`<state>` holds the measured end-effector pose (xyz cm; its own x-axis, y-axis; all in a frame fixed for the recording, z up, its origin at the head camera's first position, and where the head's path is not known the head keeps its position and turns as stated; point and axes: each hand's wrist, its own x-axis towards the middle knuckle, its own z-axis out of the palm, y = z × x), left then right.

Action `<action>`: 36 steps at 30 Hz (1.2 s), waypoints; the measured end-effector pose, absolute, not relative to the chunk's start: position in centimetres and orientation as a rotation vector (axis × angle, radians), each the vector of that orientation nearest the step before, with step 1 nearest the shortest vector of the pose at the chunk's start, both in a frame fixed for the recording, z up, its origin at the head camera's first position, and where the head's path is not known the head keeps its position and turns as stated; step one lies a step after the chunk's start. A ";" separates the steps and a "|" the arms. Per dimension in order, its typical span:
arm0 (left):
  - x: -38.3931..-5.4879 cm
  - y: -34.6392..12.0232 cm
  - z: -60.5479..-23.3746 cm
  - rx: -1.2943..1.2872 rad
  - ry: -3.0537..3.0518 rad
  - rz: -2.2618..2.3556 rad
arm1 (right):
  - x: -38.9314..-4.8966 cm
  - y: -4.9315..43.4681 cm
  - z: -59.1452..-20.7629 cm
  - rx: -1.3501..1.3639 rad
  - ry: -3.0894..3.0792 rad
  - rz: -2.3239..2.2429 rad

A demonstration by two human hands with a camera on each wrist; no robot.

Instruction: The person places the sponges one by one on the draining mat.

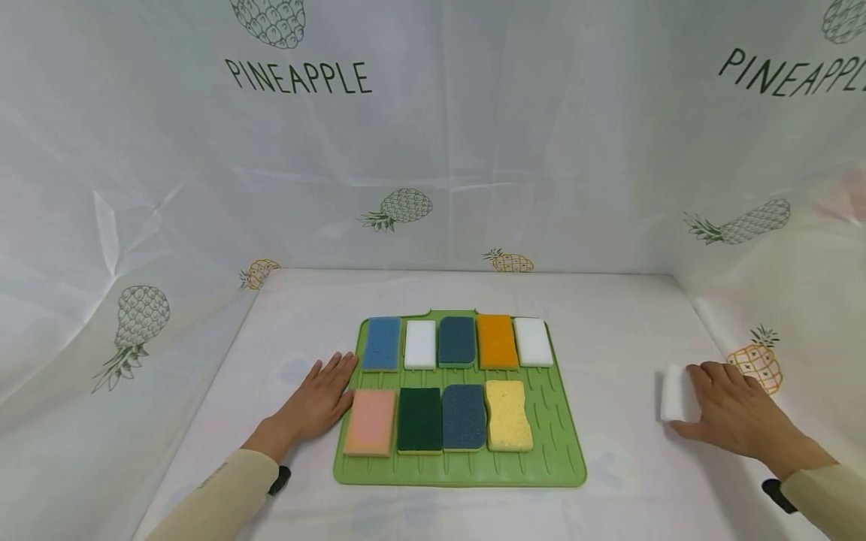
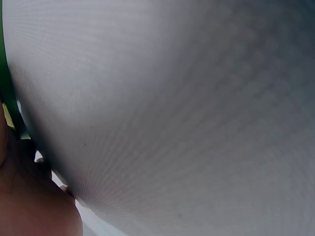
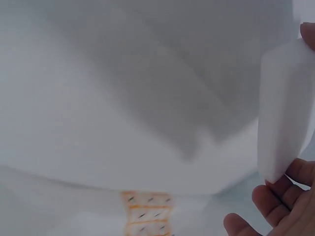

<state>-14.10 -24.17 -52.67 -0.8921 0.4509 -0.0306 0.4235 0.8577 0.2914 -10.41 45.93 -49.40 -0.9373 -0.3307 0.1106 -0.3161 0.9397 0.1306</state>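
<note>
At the right side of the table my right hand grips a white sponge block between thumb and fingers. In the right wrist view, the white sponge block spans from one fingertip at the top to the other fingers below. My left hand rests, fingers extended, against the left edge of a green ridged mat. Beside its thumb lies a pink sponge, with a blue sponge above it. The left wrist view mostly shows pale cloth close up.
The mat's back row also has white blocks, a dark blue sponge and an orange sponge. In front lie a dark green sponge, a speckled blue sponge and a yellow sponge. Pineapple-printed cloth hangs behind.
</note>
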 end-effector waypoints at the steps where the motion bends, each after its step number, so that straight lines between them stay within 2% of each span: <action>1: -14.1 -24.2 -52.7 0.699 2.935 0.435 | -10.7 45.3 -49.4 0.512 -2.955 -0.169; 16: -14.4 -24.3 -53.2 0.682 2.924 0.369 | -12.6 35.4 -48.5 0.791 -2.742 -0.112; 36: -14.3 -24.3 -53.0 0.659 2.913 0.365 | -11.2 27.4 -49.0 0.970 -2.894 -0.135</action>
<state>-14.32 -24.32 -53.02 -0.8957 0.4382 -0.0755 0.4060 0.8753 0.2627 -11.19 27.45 -49.01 -0.7951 -0.6042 0.0532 -0.5966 0.7948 0.1109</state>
